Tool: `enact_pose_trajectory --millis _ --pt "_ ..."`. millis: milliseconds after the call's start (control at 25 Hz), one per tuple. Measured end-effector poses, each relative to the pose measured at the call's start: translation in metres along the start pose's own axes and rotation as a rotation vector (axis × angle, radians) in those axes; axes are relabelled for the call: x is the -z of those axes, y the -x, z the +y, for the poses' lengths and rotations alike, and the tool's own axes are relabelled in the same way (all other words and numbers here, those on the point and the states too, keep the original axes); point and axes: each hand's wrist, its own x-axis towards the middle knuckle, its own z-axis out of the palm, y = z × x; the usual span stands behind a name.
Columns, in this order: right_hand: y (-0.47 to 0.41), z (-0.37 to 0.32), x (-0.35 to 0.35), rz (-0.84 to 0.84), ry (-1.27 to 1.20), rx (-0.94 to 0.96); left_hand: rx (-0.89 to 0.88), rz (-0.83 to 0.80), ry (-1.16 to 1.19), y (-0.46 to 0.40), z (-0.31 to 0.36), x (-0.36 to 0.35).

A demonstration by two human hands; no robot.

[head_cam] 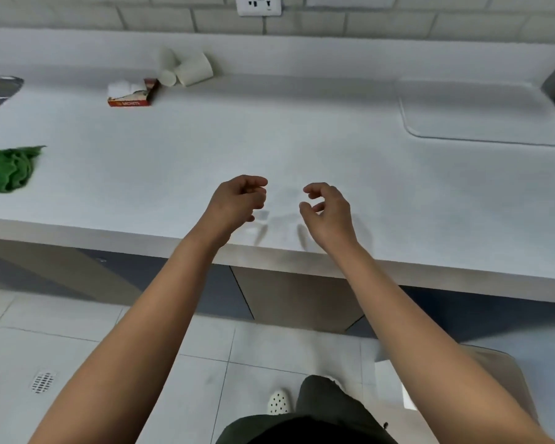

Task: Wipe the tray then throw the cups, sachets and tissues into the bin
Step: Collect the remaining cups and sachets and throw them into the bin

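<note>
Two hands hang over the near edge of the counter (269,129) and neither holds anything. The left hand (237,200) and the right hand (329,208) both have loosely curled fingers, with free space inside the curl, and they are near each other but apart.

The tray (481,113) lies at the far right of the counter; it is pale and almost the same colour as the surface, so I cannot tell if it is dirty. A green cloth (7,168) lies crumpled at the left edge, well apart from the tray. At the back left, the paper cups (186,70) lie tipped over together, and just beside them is a red box (132,96) with white tissues or sachets on it; which of the two, I cannot tell. No bin is clearly in view.

I judge that the wiping step is not yet begun. The next move probably calls for the left hand to reach to the cloth, grasp it, and carry it across to the tray on the other side.
</note>
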Motion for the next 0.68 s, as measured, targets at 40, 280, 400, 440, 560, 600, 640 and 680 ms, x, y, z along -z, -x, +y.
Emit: enact_pose_trajectory --millis 40,280,400,440,560,600,640,680 --pt "-0.003 -0.004 -0.011 -0.02 0.002 -0.004 0.013 0.02 0.007 -0.002 -0.006 0.013" --pt "-0.059 -0.028 -0.08 -0.124 0.025 0.005 0.077 0.136 0.042 -0.043 -0.03 0.084" --pt "-0.097 -0.035 -0.112 -0.146 0.01 0.019 0.101 0.169 0.041 -0.078 -0.036 0.111" --pt "-0.111 -0.038 -0.123 -0.156 0.009 0.025 0.108 0.183 0.038 -0.093 -0.037 0.12" --pt "-0.161 -0.046 -0.15 -0.178 0.017 0.017 0.125 0.23 0.012 -0.146 -0.031 0.146" --pt "-0.176 -0.05 -0.156 -0.182 0.018 0.014 0.124 0.251 -0.006 -0.162 -0.029 0.154" --pt "-0.192 -0.053 -0.163 -0.185 0.019 0.017 0.117 0.278 -0.028 -0.178 -0.027 0.162" --pt "-0.204 -0.057 -0.169 -0.186 0.023 0.021 0.105 0.308 -0.053 -0.19 -0.026 0.17"
